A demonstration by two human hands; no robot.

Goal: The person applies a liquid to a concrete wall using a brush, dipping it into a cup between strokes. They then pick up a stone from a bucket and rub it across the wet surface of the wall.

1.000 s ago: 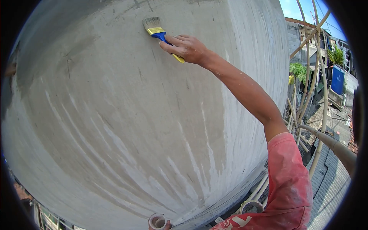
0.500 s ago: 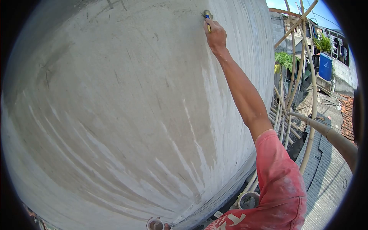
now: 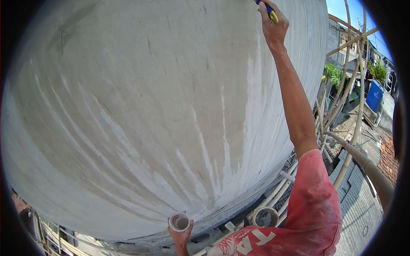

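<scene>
One view, head: looking up along a curved grey wall (image 3: 149, 106), with white streaks running down it.
Grip, right hand (image 3: 273, 26): reaching high overhead, wrapping closed round the brush (image 3: 270, 12) handle, fingers curled tight with no gap showing.
Where, brush: sitting at the very top of the frame against the upper wall, showing only the blue and yellow handle end, bristles lying out of sight.
Handling, brush: probably feeling light, stiff in the handle and soft at the bristle end; likely turning slick where wet coating is creeping onto the plastic; best holding mid-handle, clear of the bristles.
Grip, left hand (image 3: 181, 234): staying low at the bottom of the frame, fingers cupping a small white cup (image 3: 179, 222) from beneath, its mouth facing up, near the base of the wall.
Handling, cup: seeming light and thin-walled, likely denting under a hard squeeze and spilling if tipped; calling for an upright hold round the body.
Nearby: a second round pot (image 3: 265, 216) resting just right of the cup, pale poles (image 3: 361, 85) crossing at the right, a red sleeve (image 3: 316, 200) filling the lower right.
</scene>
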